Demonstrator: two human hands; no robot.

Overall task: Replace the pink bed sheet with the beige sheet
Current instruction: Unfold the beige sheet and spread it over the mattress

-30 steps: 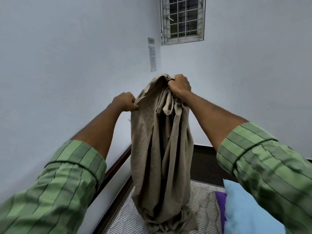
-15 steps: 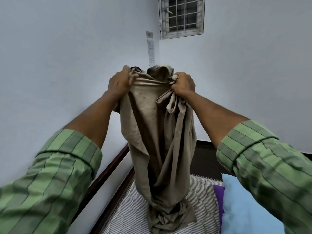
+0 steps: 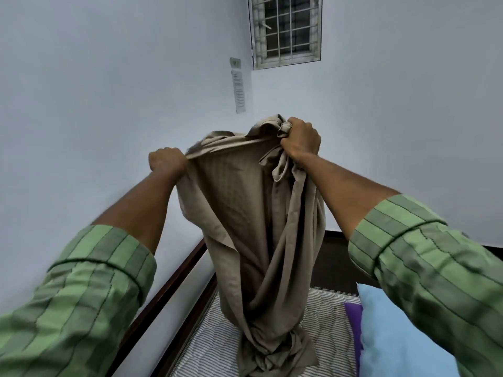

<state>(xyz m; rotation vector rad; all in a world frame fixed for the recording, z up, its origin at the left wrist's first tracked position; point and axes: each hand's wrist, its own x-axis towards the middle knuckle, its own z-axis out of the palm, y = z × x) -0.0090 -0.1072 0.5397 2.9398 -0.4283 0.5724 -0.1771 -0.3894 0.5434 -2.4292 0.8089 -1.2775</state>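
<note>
Both hands are up in front of the wall, holding a bunched-up beige cotton bed sheet (image 3: 253,227) by its top edge. The left hand (image 3: 166,162) is closed into a fist around one end of that edge, fingers curled tight over the fabric. The right hand (image 3: 300,138) sits a bit higher and has a whole wad of gathered cloth clenched in its fingers, with a little tuft poking out above the knuckles. Between the two fists the edge is pulled fairly taut, and the rest of the sheet hangs straight down in long twisted folds.

The bottom of the sheet is piled in a crumpled heap on the grey-and-white striped mattress (image 3: 217,346), so it's touching the bed but not spread out at all. The mattress sits inside a dark brown wooden bed frame (image 3: 174,284) that runs along the pale wall. Off to the right there's a light blue pillow (image 3: 392,338) with a purple one (image 3: 353,322) tucked just beside it, both lying on the mattress near the hanging sheet.

Both arms wear green striped sleeves (image 3: 81,300) rolled back at the forearm. Up on the wall there's a barred window (image 3: 285,28) and a white paper notice (image 3: 239,91) stuck to the left of it.
</note>
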